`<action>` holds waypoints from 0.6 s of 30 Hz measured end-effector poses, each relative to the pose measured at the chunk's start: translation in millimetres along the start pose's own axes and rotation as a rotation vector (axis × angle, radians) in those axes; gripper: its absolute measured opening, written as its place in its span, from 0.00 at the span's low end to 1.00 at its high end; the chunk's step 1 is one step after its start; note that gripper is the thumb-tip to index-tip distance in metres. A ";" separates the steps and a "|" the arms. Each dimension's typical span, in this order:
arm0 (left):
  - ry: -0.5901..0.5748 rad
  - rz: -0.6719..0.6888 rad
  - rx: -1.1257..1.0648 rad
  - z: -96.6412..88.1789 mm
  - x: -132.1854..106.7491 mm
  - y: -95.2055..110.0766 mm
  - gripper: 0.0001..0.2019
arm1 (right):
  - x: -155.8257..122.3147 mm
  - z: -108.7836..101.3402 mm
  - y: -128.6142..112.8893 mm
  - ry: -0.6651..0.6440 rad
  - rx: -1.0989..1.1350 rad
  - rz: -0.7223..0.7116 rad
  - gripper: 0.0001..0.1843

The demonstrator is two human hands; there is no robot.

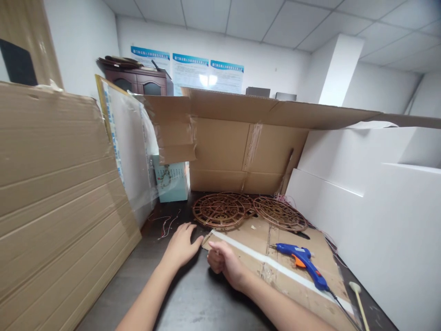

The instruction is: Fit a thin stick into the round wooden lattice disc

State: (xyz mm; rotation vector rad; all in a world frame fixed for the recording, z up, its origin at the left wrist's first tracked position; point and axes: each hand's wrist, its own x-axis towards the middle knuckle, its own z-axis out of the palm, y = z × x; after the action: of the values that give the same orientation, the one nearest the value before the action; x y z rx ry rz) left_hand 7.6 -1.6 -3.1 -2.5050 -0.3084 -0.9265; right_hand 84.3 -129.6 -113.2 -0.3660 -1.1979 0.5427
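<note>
White walls (282, 64) and a panelled ceiling (206, 11) enclose the workspace, with three blue-headed posters (190, 71) and a dark wooden cabinet (151, 82) far beyond the hot glue gun (311, 266), off to its left. Below them spreads a dark desk (193, 303). The blue hot glue gun, with its orange trigger, lies on a flat cardboard sheet (255, 236) crossed by a white strip (248, 251), its nozzle pointing left and its cord (339, 301) trailing toward the near edge. Just beyond the hot glue gun lie brown openwork discs (220, 209), some overlapping, and behind these leans a large cardboard panel (220, 151). A pale blue box (174, 184) stands farther back, left of the hot glue gun, with loose threads (167, 227) nearer on the desk. White boards (396, 230) rise to the right of the hot glue gun; a stick with a rounded pale head (355, 288) lies just beside it there.

Well left of the hot glue gun, the person's left hand (182, 246) has an open grip, palm down beside the sheet's corner. Between that hand and the hot glue gun, the right hand (223, 264) has its fingers curled in; whether its grip holds anything cannot be told.
</note>
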 end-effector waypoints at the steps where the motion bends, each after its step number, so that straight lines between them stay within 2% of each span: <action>1: -0.017 0.026 -0.019 0.0 -0.7 0.4 0.21 | 0.8 -1.5 0.9 -0.016 0.013 0.017 0.29; 4: -0.051 0.089 -0.061 -2.0 -2.7 1.2 0.19 | 4.1 -8.2 0.9 -0.011 0.063 0.026 0.27; 10: -0.048 0.113 -0.133 -4.9 0.2 -0.6 0.10 | 10.6 -19.1 -2.3 0.146 0.134 -0.035 0.21; 15: -0.027 0.085 -0.197 -2.1 3.0 -3.7 0.10 | 10.7 -15.2 1.3 0.211 0.058 -0.021 0.18; 18: -0.037 0.118 -0.245 -1.2 1.0 -2.9 0.08 | 11.1 -12.2 4.8 0.256 -0.016 -0.035 0.21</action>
State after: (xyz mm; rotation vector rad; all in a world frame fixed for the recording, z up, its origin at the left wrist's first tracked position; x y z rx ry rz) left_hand 6.7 0.4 -0.6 -2.7308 -0.0597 -0.9197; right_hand 97.8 -119.1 -111.3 -0.4147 -0.9606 0.4413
